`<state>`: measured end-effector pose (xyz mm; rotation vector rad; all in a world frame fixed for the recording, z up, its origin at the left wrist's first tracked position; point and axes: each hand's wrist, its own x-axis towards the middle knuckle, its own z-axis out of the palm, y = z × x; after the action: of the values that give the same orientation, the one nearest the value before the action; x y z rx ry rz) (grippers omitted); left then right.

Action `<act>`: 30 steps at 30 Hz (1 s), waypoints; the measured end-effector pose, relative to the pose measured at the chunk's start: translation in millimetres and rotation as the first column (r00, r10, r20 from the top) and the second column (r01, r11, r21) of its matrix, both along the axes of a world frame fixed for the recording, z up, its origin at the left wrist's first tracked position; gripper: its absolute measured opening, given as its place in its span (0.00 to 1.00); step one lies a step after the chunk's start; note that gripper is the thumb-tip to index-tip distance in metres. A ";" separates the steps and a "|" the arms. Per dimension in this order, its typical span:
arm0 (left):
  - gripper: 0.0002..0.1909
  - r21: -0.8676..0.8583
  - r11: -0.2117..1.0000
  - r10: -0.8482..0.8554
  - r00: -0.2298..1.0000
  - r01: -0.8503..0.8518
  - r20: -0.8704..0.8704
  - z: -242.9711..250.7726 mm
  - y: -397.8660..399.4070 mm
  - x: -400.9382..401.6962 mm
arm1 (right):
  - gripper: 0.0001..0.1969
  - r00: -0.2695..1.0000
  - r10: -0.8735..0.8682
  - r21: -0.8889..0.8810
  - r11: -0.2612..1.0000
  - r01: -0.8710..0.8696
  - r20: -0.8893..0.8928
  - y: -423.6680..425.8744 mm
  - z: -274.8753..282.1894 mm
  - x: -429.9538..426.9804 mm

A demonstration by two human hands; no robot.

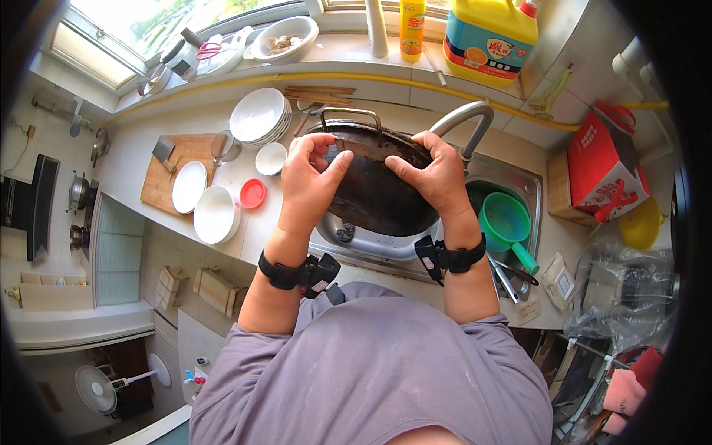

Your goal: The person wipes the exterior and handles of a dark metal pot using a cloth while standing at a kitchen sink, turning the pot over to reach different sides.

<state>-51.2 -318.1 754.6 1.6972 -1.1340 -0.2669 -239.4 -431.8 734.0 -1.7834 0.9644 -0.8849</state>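
Note:
A dark, soot-blackened wok (378, 194) stands tilted over the left basin of a stainless steel sink (384, 253), its outer side towards me. A metal loop handle (353, 111) sticks up from its far rim. My right hand (439, 172) grips the rim, thumb on the outer face and fingers going behind the edge. My left hand (311, 178) is at the wok's left side, fingers curled and thumb apart from them; whether it grips the wok is unclear. A dark scouring pad (345, 232) lies in the basin below. The wok's inside is hidden.
An arched faucet (473, 119) rises behind the right basin, which holds a green ladle (505, 219). To the left are stacked white bowls (258, 114), a white pot (216, 214), and a cutting board (153, 189) with a cleaver (164, 149). A red box (606, 161) stands right.

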 end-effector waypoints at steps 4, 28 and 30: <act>0.13 0.009 0.998 -0.058 0.957 0.063 -0.284 -4.4 -6.1 2.6 | 0.25 1.000 0.001 -0.006 1.000 -0.001 -0.007 1.0 2.0 1.0; 0.07 0.179 0.870 0.492 0.778 -0.460 -0.391 -80.8 216.5 87.9 | 0.15 0.998 0.053 -0.086 0.995 -0.050 0.023 -23.8 -17.3 -5.3; 0.07 0.259 0.795 0.607 0.708 -0.549 -0.362 -125.6 262.7 91.4 | 0.14 0.999 0.040 -0.093 0.995 -0.037 0.027 -31.5 -25.3 -9.4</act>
<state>40.2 -55.4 629.0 1.9011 -0.2196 -0.2980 -248.8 -463.3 708.7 -1.8563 0.8798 -0.9421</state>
